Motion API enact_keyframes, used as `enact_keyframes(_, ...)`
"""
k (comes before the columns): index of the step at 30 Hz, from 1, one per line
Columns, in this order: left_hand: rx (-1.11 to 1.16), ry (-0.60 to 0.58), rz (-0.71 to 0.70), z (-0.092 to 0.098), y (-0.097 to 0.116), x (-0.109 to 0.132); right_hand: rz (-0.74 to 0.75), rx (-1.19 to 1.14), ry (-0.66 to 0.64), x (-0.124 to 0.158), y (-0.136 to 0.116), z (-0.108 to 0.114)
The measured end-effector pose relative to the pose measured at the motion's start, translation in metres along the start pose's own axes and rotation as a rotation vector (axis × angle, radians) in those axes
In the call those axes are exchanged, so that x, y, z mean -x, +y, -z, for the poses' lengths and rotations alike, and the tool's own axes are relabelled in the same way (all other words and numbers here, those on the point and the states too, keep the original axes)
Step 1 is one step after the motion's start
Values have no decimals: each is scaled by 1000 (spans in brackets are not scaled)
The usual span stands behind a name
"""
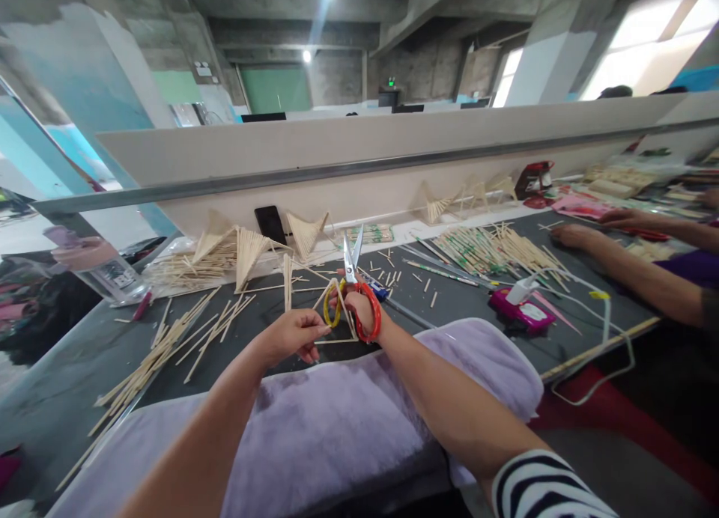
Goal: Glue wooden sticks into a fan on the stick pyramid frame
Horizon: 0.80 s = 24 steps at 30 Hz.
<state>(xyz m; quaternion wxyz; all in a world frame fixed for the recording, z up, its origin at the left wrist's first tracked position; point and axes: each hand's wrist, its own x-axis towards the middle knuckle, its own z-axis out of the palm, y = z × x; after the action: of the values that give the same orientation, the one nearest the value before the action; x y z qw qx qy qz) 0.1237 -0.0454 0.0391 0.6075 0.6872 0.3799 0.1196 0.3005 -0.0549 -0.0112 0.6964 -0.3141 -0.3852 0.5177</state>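
Scissors (353, 275) upright — open; at stick triangle (337, 341).

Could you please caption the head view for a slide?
The right hand holds red-handled scissors at a stick frame pinched by the left hand over a grey table.

co-worker's arms (634, 275) cropped, stick frame (337, 341) partly hidden

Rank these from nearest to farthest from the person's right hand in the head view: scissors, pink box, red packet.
1. The scissors: held in the right hand.
2. The pink box: on the table, off to the right.
3. The red packet: far right, by the back wall.
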Motion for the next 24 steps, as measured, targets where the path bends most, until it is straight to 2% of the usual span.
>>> enact_keyframes(8, -42, 28, 14, 4, -15, -9, -107, -4, -125, -2, -13, 10)
enact_keyframes(16, 18, 71, 22, 13, -15, -8, -102, 130, -362, -3, -31, 26)
enact_keyframes(21, -60, 171, 30, 27, -16, -8, -93, 137, -333, 1, -42, 28)
enact_keyframes(24, -95, 162, 49, 38, -13, -2, -53, 107, -322, 3, -47, 29)
